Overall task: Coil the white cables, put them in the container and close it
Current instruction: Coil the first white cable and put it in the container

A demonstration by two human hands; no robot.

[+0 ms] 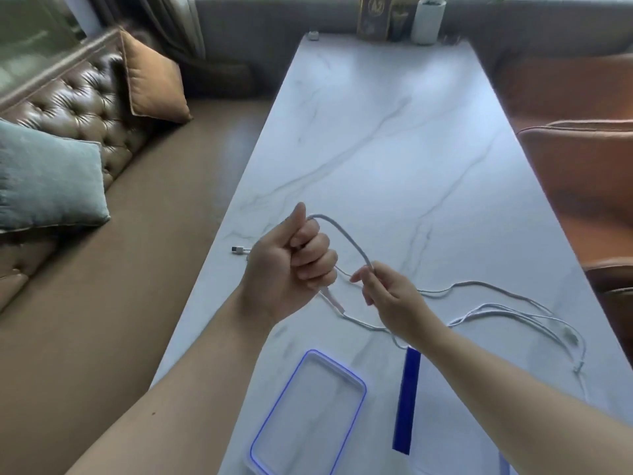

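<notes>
My left hand [291, 265] is a fist gripping one end of a white cable [346, 236], with the plug sticking out below it. The cable arcs up and right to my right hand [387, 296], which pinches it between thumb and fingers above the table. More white cable [496, 311] trails in loose loops over the marble table [394, 132] to the right. Another white plug [238, 249] lies at the table's left edge. A clear lid with a blue rim [310, 409] lies near the front edge. A blue clip of the container [407, 399] shows to its right, under my right forearm.
A brown tufted bench with a tan cushion [154, 80] and a grey-green cushion [48, 176] runs along the left. An orange leather chair [589, 200] stands at the right. A box [375, 17] and a white pot [428, 22] stand at the table's far end.
</notes>
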